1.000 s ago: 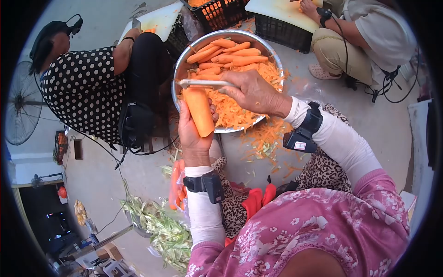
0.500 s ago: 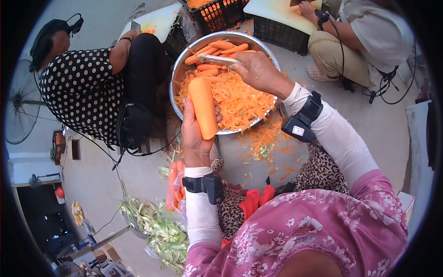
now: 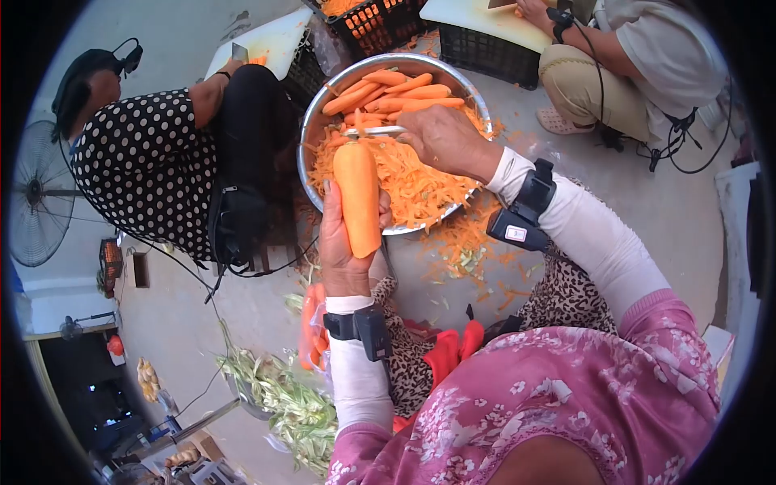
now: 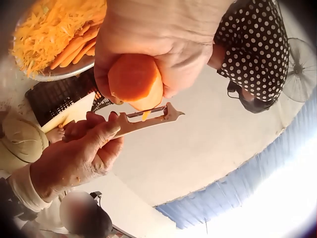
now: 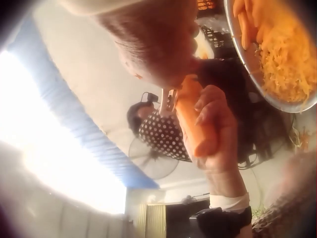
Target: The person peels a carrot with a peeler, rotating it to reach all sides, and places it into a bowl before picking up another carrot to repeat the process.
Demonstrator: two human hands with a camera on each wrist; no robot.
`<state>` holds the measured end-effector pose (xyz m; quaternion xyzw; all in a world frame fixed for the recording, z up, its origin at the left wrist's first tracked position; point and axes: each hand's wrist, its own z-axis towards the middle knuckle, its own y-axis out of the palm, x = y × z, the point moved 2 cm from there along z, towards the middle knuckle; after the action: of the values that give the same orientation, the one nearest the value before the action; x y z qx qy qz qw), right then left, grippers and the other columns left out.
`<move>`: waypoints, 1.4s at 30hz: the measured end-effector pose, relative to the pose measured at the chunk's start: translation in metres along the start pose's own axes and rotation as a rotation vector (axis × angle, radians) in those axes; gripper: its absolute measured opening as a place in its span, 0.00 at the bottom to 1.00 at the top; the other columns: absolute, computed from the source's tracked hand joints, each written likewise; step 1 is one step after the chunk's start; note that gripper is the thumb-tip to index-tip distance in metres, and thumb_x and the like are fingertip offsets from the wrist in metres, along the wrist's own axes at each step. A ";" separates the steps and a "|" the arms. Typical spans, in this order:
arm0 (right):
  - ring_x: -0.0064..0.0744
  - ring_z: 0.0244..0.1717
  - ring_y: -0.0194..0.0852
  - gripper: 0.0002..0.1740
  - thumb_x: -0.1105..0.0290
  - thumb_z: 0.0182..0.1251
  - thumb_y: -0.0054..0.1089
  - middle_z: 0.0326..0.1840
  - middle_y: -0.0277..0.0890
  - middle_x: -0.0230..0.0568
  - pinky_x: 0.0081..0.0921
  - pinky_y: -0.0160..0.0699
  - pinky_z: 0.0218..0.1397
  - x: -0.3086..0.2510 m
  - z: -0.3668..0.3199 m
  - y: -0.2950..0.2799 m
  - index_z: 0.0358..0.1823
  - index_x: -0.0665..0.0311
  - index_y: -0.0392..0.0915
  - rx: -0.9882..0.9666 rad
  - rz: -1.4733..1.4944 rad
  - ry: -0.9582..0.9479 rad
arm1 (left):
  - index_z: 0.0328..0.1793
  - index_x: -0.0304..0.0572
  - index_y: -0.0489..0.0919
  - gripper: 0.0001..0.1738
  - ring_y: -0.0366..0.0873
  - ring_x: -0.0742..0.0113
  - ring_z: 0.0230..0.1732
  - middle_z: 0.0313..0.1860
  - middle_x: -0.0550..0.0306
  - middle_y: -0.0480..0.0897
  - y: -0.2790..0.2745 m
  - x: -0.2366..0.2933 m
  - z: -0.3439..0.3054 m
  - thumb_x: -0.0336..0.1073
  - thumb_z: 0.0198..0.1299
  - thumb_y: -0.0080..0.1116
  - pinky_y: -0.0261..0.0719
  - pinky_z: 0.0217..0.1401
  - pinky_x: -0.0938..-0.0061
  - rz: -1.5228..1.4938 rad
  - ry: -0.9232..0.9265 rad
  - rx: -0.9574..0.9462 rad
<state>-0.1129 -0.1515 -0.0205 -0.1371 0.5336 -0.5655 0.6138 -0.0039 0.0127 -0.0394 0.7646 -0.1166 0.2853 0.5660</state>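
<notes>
A thick, smooth orange carrot (image 3: 356, 198) stands nearly upright in the head view, its far end toward the basin. My left hand (image 3: 346, 246) grips it from below, thumb on one side and fingers round the other. With my right hand (image 3: 449, 144) I hold a pale-handled peeler (image 4: 143, 121), its blade at the carrot's far end. A strip of peel hangs at the blade in the left wrist view. Beyond both hands lies a metal basin (image 3: 483, 101), filled with orange peelings (image 3: 424, 179) and several whole carrots (image 3: 432, 92).
Peel scraps (image 3: 465, 255) litter the floor right of the basin. Two people sit opposite, at cutting boards (image 3: 485, 24) on black crates (image 3: 489, 61). A bag of carrots (image 3: 311, 327) and a heap of corn husks (image 3: 299, 416) lie near my left forearm. A fan (image 3: 40, 194) stands at far left.
The peeler slid away from the carrot's middle part, lifted off over the basin, then came back to the carrot's far end. The left hand keeps its grip, with the carrot turned more upright.
</notes>
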 end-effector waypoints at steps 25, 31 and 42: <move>0.56 0.35 0.74 0.08 0.69 0.63 0.53 0.30 0.75 0.54 0.45 0.72 0.37 0.013 0.002 0.013 0.39 0.66 0.75 -0.041 0.120 0.147 | 0.59 0.34 0.69 0.30 0.74 0.63 0.36 0.42 0.47 0.76 0.005 0.004 0.003 0.57 0.69 0.41 0.74 0.34 0.72 0.033 0.039 0.029; 0.53 0.32 0.74 0.09 0.73 0.62 0.54 0.30 0.74 0.52 0.38 0.71 0.34 -0.005 -0.006 0.006 0.42 0.68 0.75 0.163 0.276 0.067 | 0.60 0.34 0.69 0.29 0.74 0.62 0.39 0.44 0.48 0.76 -0.002 0.009 -0.002 0.55 0.70 0.42 0.75 0.38 0.72 0.078 0.107 0.059; 0.47 0.28 0.72 0.08 0.71 0.63 0.55 0.28 0.72 0.50 0.36 0.69 0.33 -0.016 -0.003 0.000 0.40 0.69 0.74 0.126 0.309 0.038 | 0.64 0.34 0.68 0.25 0.75 0.75 0.45 0.49 0.56 0.78 -0.008 0.013 0.016 0.42 0.67 0.54 0.75 0.47 0.79 1.009 0.576 0.453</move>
<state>-0.1122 -0.1368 -0.0138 -0.0039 0.5234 -0.4993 0.6905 0.0151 0.0024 -0.0415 0.6089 -0.2427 0.7298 0.1941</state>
